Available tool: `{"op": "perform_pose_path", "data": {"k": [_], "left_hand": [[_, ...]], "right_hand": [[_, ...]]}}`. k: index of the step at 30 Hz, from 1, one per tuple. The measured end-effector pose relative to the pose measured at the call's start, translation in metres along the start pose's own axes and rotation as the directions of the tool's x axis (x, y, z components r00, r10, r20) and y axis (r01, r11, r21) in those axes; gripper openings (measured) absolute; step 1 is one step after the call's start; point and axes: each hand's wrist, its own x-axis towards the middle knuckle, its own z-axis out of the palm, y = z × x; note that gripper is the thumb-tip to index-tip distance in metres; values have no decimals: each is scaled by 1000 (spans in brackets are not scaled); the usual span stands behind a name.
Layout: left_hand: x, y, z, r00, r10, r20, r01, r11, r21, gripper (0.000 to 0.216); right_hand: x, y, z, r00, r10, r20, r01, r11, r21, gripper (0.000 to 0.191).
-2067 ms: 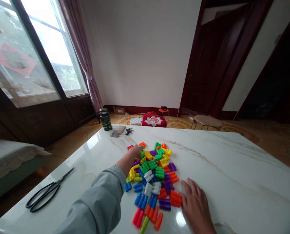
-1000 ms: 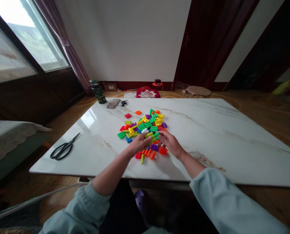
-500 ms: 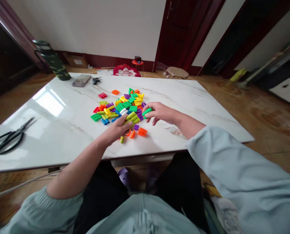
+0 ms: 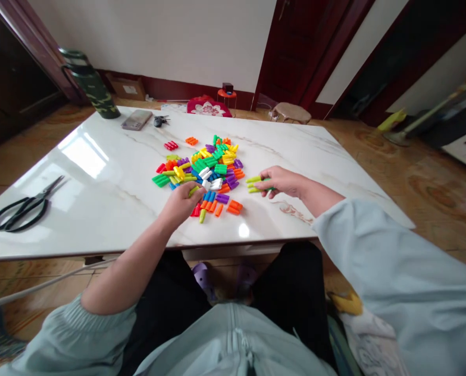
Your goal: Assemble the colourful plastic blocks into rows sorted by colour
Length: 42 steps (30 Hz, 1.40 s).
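Observation:
A heap of coloured plastic blocks (image 4: pixel 205 169) lies in the middle of a white marble table (image 4: pixel 100 209). My left hand (image 4: pixel 180 201) rests at the heap's near edge, fingers curled on a yellow-green block. My right hand (image 4: pixel 282 181) is to the right of the heap, fingers pinched on light green blocks (image 4: pixel 254 183) that touch the tabletop. Two small clusters, red (image 4: pixel 171 145) and orange (image 4: pixel 191 140), lie apart at the heap's far side.
Black scissors (image 4: pixel 23 204) lie at the table's left. A camouflage bottle (image 4: pixel 90 83), a phone (image 4: pixel 136 119) and keys (image 4: pixel 160 121) sit at the far left corner. Stools and a red cushion stand on the floor beyond. My knees are under the near edge.
My right hand has carried green blocks from the heap out to the right and down to the table. My left hand drew back a little toward the heap's near edge. The view shifted slightly.

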Motion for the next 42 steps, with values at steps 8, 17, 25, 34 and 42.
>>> {"op": "perform_pose_path", "data": {"k": [8,17,25,34,42], "left_hand": [[39,-1,10,994,7,-109,4,995,100,41],[39,-16,-14,870,252,-424,-165,959,231,51],[27,-71,-43,845,-26,-535,243,908,340,53],[38,-80,-33,879,69,-471,-18,993,113,37],[105,-70,-67,809,-157,-566,301,938,171,38]], "right_hand": [[46,-9,38,991,52,-122,-44,997,70,33],[71,-18,54,818,-327,-474,477,846,239,36],[93,10,53,683,-512,-522,541,834,-111,46],[75,91,63,626,-693,-358,189,580,-792,61],[80,138,56,707,-618,-345,3,489,-872,63]]}}
